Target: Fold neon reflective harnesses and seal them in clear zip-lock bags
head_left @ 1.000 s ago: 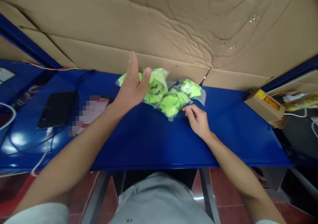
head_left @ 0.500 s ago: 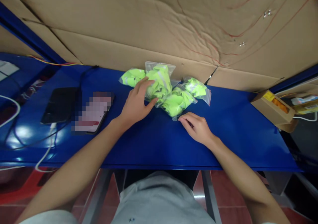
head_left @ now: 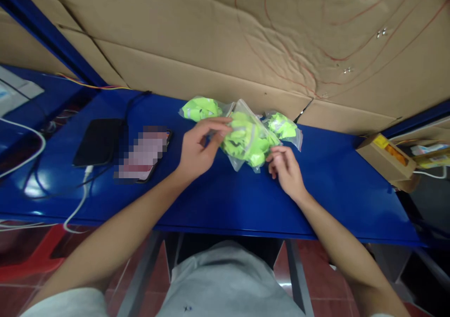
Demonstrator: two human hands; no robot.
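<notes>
Several clear plastic bags with neon yellow-green cloth lie on the blue table (head_left: 218,204). My left hand (head_left: 202,146) pinches the left side of the middle bag (head_left: 242,132), which is tilted and overlaps another bag (head_left: 262,155) at its right. Beside that bag's right edge is my right hand (head_left: 284,167), fingers curled and slightly apart, with nothing visible in them. One bag (head_left: 200,109) rests behind my left hand, and another (head_left: 283,125) lies at the back right.
At the left are a black phone (head_left: 96,141) with a white cable and a phone with a blurred screen (head_left: 146,153). A cardboard box (head_left: 386,157) stands at the right edge. A cardboard panel (head_left: 197,40) rises behind the table.
The middle bag has shifted right and tilted over the bag beside it, with my left hand now closed on its side. My right hand has moved slightly up and right, its fingers loosened.
</notes>
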